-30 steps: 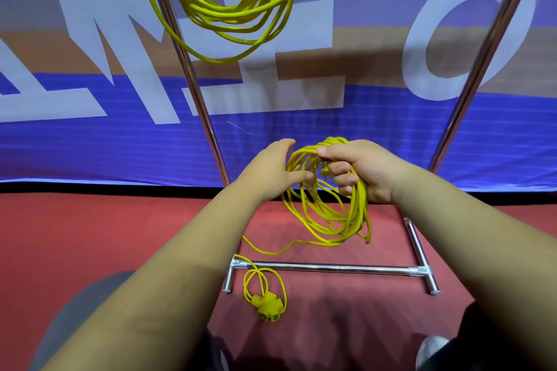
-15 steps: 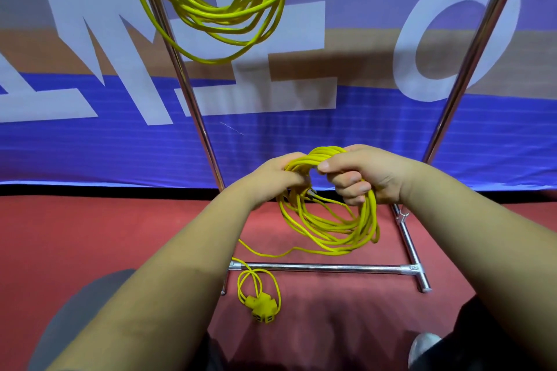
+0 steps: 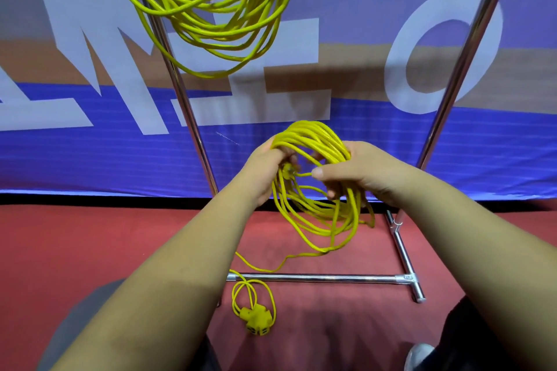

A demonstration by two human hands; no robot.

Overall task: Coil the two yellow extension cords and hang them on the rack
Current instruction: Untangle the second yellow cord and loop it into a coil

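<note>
One coiled yellow extension cord [image 3: 211, 24] hangs at the top, in front of the rack's left chrome upright [image 3: 193, 126]. I hold a second yellow cord coil [image 3: 319, 217] in front of me. My left hand [image 3: 265, 172] grips its left side, fingers curled into the loops. My right hand [image 3: 352, 172] grips its right side, thumb pointing left across the strands. A loose tail runs down from the coil to the yellow multi-outlet end [image 3: 256, 318] lying on the red floor.
The rack's chrome base bar [image 3: 316, 278] lies on the red floor below my hands, with its right upright [image 3: 458, 69] rising diagonally. A blue banner with large white letters [image 3: 437, 48] stands behind. My shoe [image 3: 419, 355] shows at the bottom right.
Both hands have raised the coil a little and closed together on its top. The loops are bunched tighter, and the tail on the floor has been drawn slightly upward.
</note>
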